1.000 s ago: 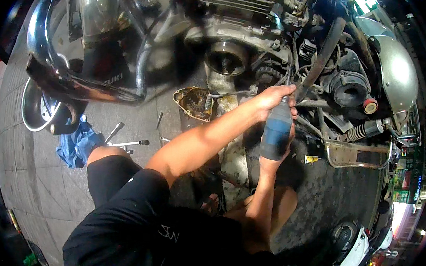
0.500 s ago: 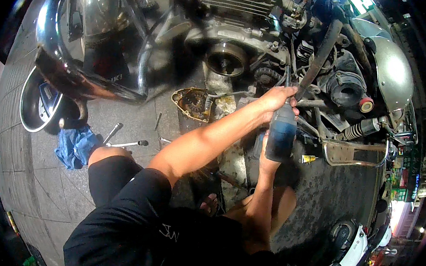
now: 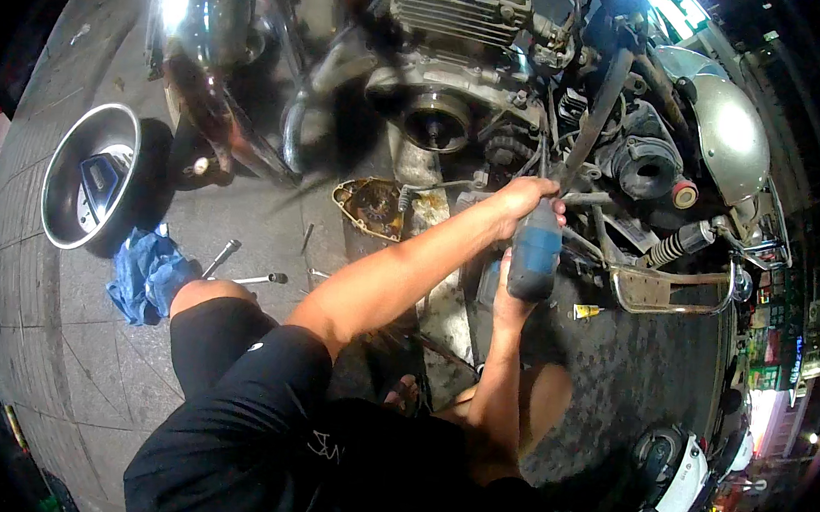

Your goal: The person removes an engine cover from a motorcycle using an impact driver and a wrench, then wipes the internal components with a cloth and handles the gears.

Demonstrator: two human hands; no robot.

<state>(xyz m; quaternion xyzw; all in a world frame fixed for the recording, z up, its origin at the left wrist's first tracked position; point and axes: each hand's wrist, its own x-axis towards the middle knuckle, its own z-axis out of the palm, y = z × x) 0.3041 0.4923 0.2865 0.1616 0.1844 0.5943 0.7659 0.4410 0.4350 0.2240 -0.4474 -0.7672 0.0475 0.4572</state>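
Note:
My left hand (image 3: 531, 200) is closed around the front end of a blue and dark cordless power driver (image 3: 535, 260). From below, my right hand (image 3: 511, 306) grips the same tool near its handle, its fingers partly hidden by the body. A long thin shaft runs from the tool's nose in among the parts of the motorcycle engine (image 3: 460, 17), where its tip cannot be made out. Left of that shaft are a sprocket (image 3: 508, 149) and a round open rotor housing (image 3: 435, 125).
An oily engine cover (image 3: 371, 206) lies on the ground left of the tool. Socket wrenches (image 3: 261, 278), a blue cloth (image 3: 149, 276) and a metal bowl (image 3: 129, 122) are farther left. A small yellow tube (image 3: 586, 312) and a footrest frame (image 3: 673, 308) are at right.
The view has shifted, bringing the whole bowl into sight as the chrome part at upper left moves up and right. Both hands keep their hold on the power driver.

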